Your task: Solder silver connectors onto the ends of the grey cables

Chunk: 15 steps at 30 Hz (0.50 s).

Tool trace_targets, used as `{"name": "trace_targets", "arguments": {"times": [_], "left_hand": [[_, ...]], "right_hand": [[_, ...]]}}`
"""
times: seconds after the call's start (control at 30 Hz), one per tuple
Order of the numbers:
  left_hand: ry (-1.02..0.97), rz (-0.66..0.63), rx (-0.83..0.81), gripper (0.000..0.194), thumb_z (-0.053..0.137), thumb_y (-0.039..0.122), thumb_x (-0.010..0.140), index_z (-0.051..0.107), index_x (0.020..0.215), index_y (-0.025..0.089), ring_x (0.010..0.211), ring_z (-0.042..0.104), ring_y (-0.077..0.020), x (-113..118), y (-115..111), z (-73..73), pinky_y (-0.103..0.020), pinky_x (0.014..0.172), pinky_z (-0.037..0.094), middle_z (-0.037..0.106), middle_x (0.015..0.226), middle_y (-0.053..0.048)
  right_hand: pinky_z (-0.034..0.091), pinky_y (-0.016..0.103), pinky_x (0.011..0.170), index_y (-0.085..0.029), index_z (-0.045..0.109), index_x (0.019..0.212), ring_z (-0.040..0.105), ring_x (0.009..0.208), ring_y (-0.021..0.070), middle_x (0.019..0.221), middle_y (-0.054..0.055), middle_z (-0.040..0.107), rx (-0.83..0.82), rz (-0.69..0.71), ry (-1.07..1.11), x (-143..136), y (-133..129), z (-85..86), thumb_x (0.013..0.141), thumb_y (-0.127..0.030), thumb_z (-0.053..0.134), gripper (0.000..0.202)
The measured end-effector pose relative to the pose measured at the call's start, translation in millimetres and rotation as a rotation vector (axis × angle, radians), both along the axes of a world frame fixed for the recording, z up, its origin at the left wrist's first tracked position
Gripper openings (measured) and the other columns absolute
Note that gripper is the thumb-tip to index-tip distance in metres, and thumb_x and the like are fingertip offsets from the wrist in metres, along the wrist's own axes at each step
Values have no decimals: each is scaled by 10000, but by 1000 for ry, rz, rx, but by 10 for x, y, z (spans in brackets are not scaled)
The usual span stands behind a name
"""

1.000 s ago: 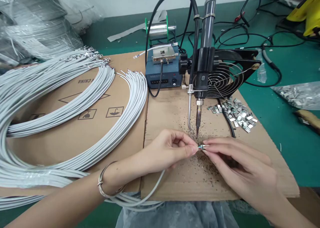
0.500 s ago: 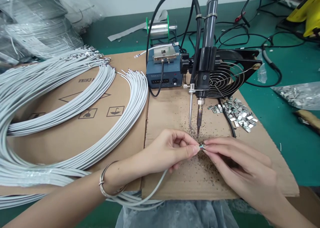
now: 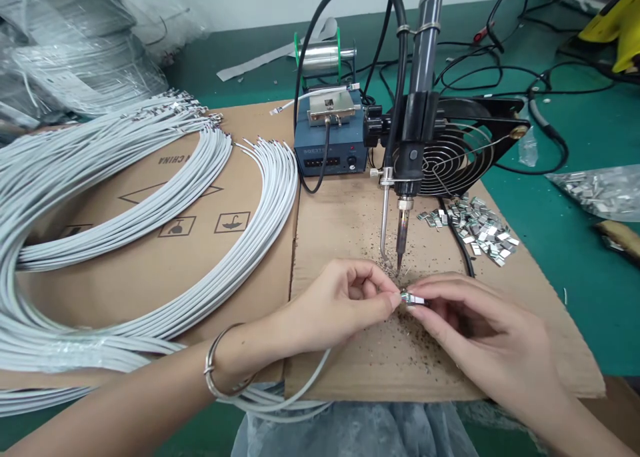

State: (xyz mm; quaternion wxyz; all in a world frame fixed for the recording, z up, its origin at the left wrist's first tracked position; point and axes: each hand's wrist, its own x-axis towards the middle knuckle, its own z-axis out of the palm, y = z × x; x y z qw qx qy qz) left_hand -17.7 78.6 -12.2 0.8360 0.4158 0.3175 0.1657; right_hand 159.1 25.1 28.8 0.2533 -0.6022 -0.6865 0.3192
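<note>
My left hand (image 3: 345,300) pinches the end of a grey cable (image 3: 316,373), which hangs below the wrist toward the board's front edge. Between the finger and thumb of my right hand (image 3: 485,330) is a small silver connector (image 3: 414,299), its flat metal face showing. It meets the cable end at my left fingertips; the wires there are too small to make out. Just above both hands, the soldering iron (image 3: 403,233) points down from its stand. A thin metal solder feed tube (image 3: 383,220) runs beside it.
Loose silver connectors (image 3: 485,227) lie right of the iron, before a black fan (image 3: 450,157). A blue controller box (image 3: 327,143) and solder spool (image 3: 320,60) stand behind. Bundled grey cables (image 3: 250,257) cover the left. Dark crumbs dot the cardboard (image 3: 340,230).
The right fingers have shifted slightly back and opened around the connector, so more of its silver face shows. My left hand keeps its pinch. The whole view has moved slightly.
</note>
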Motion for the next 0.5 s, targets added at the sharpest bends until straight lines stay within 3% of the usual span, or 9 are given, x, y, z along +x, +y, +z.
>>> {"name": "trace_targets", "arguments": {"times": [0.1,0.27,0.5], "left_hand": [[13,-2,15,167,564,260,812,569,797,93,418,350,-17,-2,9,9,-120,389,285,422,551,51],[39,8,54,149,568,236,800,586,790,89,419,351,-25,5,16,13,-130,388,283,423,537,51],[95,60,114,124,568,213,788,585,782,90,388,371,-28,6,40,-22,-133,379,295,427,505,54]], "right_hand": [[437,158,427,-201,629,832,541,522,105,623,7,598,-268,-153,155,-2,31,25,776,-206,622,57],[457,102,424,-135,620,775,532,450,63,574,22,615,-646,-227,446,-13,182,111,748,-243,649,115],[488,121,433,-111,601,732,558,459,74,619,53,643,-764,-284,542,-10,364,56,689,-248,713,183]]}}
